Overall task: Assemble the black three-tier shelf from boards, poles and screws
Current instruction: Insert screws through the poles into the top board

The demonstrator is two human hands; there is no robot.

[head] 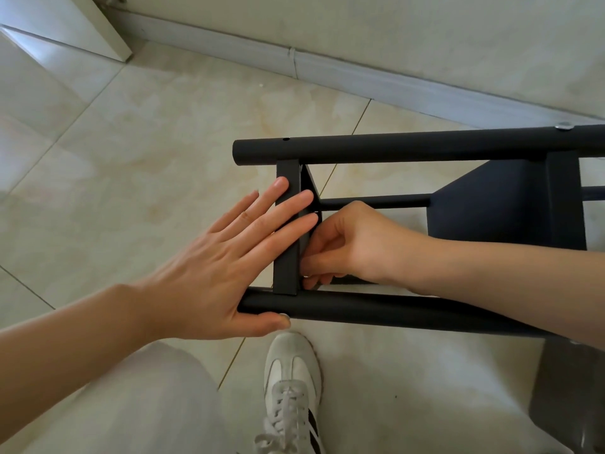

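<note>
The black shelf frame lies on its side on the tiled floor. Two thick black poles run left to right, the far pole point(409, 147) and the near pole point(376, 309). An end board point(287, 257) stands on edge between them at the left. My left hand point(229, 267) lies flat against that board, fingers straight, thumb under the near pole's end. My right hand point(337, 244) reaches in behind the board with fingers curled at its inner face; what they pinch is hidden. A second board point(497, 208) sits farther right, and a thinner pole point(376, 202) shows between them.
A silver screw head point(563, 126) sits on the far pole at the right. A grey baseboard point(360, 77) and wall run along the back. My white shoe point(291, 388) and grey trouser leg point(131, 404) are just below the frame. A dark plastic bag point(566, 388) lies bottom right.
</note>
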